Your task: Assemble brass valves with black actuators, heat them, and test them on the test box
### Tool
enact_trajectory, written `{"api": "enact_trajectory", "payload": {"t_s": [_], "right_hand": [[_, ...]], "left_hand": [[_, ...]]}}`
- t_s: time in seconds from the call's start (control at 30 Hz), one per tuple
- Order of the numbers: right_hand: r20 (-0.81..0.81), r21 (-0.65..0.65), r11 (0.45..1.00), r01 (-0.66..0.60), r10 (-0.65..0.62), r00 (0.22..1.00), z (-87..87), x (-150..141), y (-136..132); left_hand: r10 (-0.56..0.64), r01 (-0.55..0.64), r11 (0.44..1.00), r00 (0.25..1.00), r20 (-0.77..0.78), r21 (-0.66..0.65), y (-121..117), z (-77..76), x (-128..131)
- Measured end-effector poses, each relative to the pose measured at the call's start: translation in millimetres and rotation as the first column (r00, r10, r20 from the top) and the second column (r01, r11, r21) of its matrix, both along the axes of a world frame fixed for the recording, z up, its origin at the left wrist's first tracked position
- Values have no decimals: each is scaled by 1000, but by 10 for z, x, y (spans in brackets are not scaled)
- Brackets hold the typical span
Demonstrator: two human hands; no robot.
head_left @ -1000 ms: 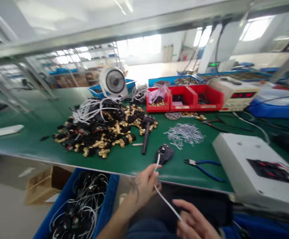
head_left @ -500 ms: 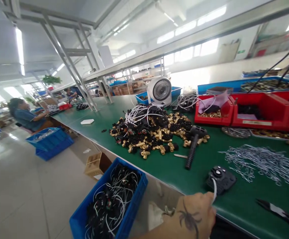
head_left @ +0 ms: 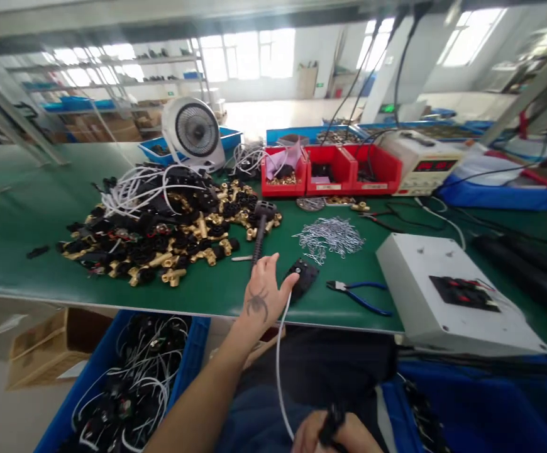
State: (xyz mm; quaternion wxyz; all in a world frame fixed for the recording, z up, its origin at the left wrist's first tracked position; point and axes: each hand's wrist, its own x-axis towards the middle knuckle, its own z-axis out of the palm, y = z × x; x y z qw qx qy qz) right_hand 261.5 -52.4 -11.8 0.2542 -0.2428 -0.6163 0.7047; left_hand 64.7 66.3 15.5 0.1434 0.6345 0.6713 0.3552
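My left hand [head_left: 263, 294] is open, thumb spread from the fingers. Its fingertips lie at the ribbed handle of a black hammer-shaped tool [head_left: 263, 220]; contact is unclear. Just right of the thumb rests a black housing [head_left: 305, 277] with screws on top. From it a white cable [head_left: 279, 358] hangs over the table edge down to my right hand [head_left: 344, 435]. Low in the picture, that hand is closed around a small black piece [head_left: 332, 423], blurred and partly hidden. Blue-handled cutting pliers [head_left: 361, 296] lie right of the housing.
A heap of brass fittings [head_left: 202, 226] and black parts covers the left of the green table. Metal hooks [head_left: 330, 238] lie mid-table. Behind are a fan [head_left: 197, 129] and red bins [head_left: 330, 170]; right, a grey box [head_left: 447, 302]. A blue crate [head_left: 198, 340] stands below.
The view has swung to the right. My left hand has let go of the white cable and moved to the hammer-shaped tool's handle, fingers spread. My right hand has come into view.
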Motion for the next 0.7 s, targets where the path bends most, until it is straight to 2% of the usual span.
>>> {"api": "enact_trajectory", "payload": {"t_s": [0.1, 0.17, 0.23, 0.3, 0.37, 0.4, 0.47, 0.5, 0.53, 0.6, 0.67, 0.7], "right_hand": [[-39, -170, 964, 206, -215, 976, 142, 18, -23], [-26, -204, 931, 303, -314, 949, 202, 19, -18], [-17, -208, 909, 362, -373, 928, 223, 9, 4], [-37, -221, 893, 391, -409, 912, 215, -14, 33], [-71, -241, 877, 416, -443, 894, 197, -49, 55], [-84, -251, 870, 425, -456, 886, 189, -69, 63], [-88, -253, 865, 434, -467, 880, 183, -108, 69], [-78, -245, 867, 435, -464, 882, 186, -124, 69], [-71, -231, 872, 432, -458, 886, 193, -133, 69], [-64, -203, 898, 391, -411, 910, 215, -121, 76], [-46, -189, 920, 342, -356, 933, 228, -39, 108], [-6, -192, 905, 381, -389, 921, 222, 39, 139]], "left_hand": [[-141, 141, 989, 990, 5, -54, 79, -16, 102], [-190, 190, 980, 982, -3, -58, 86, -3, 101], [-188, 186, 982, 980, -63, -38, 94, 22, 34], [-155, 161, 987, 961, -231, 3, 90, 55, -58], [-141, 181, 980, 922, -360, 80, 28, 96, -110], [-144, 205, 969, 919, -367, 134, -37, 120, -104], [-222, 278, 935, 943, -249, 220, -235, 171, -16], [-294, 320, 922, 945, -145, 217, -356, 193, 59], [-393, 391, 905, 919, -23, 166, -481, 209, 146], [-549, 555, 831, 810, 206, 36, -697, 224, 319], [-535, 592, 805, 759, 371, -50, -828, 230, 444], [-492, 571, 817, 764, 418, -82, -859, 238, 478]]}}
